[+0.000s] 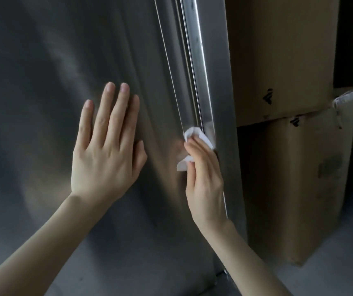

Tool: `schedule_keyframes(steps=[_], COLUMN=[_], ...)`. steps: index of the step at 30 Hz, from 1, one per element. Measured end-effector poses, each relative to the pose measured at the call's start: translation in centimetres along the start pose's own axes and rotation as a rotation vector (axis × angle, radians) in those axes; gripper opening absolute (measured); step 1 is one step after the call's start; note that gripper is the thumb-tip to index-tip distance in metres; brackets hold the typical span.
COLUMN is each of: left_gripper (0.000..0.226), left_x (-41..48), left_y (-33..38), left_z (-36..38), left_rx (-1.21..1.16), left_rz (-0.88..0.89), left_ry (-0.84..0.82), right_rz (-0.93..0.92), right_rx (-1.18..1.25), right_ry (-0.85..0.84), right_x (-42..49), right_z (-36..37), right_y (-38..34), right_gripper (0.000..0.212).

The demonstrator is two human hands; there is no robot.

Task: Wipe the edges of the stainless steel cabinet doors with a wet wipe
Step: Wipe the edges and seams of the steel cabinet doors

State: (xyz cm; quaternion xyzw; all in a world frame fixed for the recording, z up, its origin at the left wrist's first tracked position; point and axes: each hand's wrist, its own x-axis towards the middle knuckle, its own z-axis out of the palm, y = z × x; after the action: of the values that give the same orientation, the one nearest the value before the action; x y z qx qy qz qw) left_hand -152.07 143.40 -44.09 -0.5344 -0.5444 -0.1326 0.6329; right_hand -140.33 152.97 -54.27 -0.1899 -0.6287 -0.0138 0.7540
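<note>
Two stacked cardboard boxes [286, 124] (torn tape) on grey floor [331, 278]

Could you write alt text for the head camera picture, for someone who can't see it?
A person's right hand holds a white wet wipe against the right edge of a stainless steel cabinet door, while the left hand rests flat on the door's face, fingers straight. Two stacked cardboard boxes stand just right of the cabinet.
</note>
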Motion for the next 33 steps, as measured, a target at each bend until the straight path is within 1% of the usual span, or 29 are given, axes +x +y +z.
schedule_keyframes(steps=[2, 4, 8, 10, 15, 17, 20, 21, 22, 24, 25, 30, 33], left_gripper=[0.059, 0.059, 0.06, 0.06, 0.059, 0.06, 0.07, 0.072, 0.072, 0.064, 0.06, 0.055, 0.055], left_x=[0.1, 0.1, 0.0, 0.0, -0.2, -0.1, 0.0, 0.0, -0.1, -0.5, -0.6, -0.8, -0.8], left_y=[0.0, 0.1, 0.1, 0.1, 0.2, 0.2, -0.1, -0.1, 0.0, 0.1, 0.0, -0.3, -0.3], left_z=[0.1, 0.1, 0.0, 0.0, -0.1, -0.2, -0.6, -0.6, -0.5, 0.0, 0.2, 0.7, 0.6], left_rx=[0.013, 0.02, 0.009, 0.007, 0.03, 0.016, -0.021, -0.031, -0.037, -0.033, -0.036, -0.072, -0.071], left_rz=[-0.006, -0.011, -0.006, -0.012, -0.005, 0.003, -0.009, 0.034, 0.125, 0.375, 0.458, 0.608, 0.626], left_ry=[0.005, -0.002, -0.013, -0.014, -0.012, -0.04, -0.106, -0.114, -0.111, -0.088, -0.079, -0.076, -0.09], right_rz=[0.041, 0.083, 0.086, 0.079, 0.11, 0.113, 0.072, 0.052, 0.04, 0.049, 0.063, 0.14, 0.185], right_rx=[0.026, 0.02, -0.032, -0.028, -0.016, 0.005, -0.02, -0.033, -0.039, -0.028, -0.013, 0.05, 0.078], right_ry=[0.047, 0.041, -0.064, -0.1, -0.094, -0.132, -0.209, -0.229, -0.244, -0.23, -0.208, -0.172, -0.14], right_x=[0.5, -0.4, -5.1, -6.1, -2.8, -3.5, -8.0, -9.4, -10.2, -10.5, -10.0, -7.4, -11.1], right_z=[0.9, 1.2, 0.2, -0.7, -0.8, -1.1, -2.8, -3.4, -3.7, -3.7, -3.5, -2.9, -3.3], right_y=[-1.0, -1.6, -0.3, 0.2, -0.6, -0.3, 1.1, 1.6, 2.0, 2.3, 2.0, 0.3, 1.4], right_gripper=[0.033, 0.035, 0.037, 0.035, 0.036, 0.038, 0.042, 0.042, 0.042, 0.037, 0.035, 0.039, 0.032])
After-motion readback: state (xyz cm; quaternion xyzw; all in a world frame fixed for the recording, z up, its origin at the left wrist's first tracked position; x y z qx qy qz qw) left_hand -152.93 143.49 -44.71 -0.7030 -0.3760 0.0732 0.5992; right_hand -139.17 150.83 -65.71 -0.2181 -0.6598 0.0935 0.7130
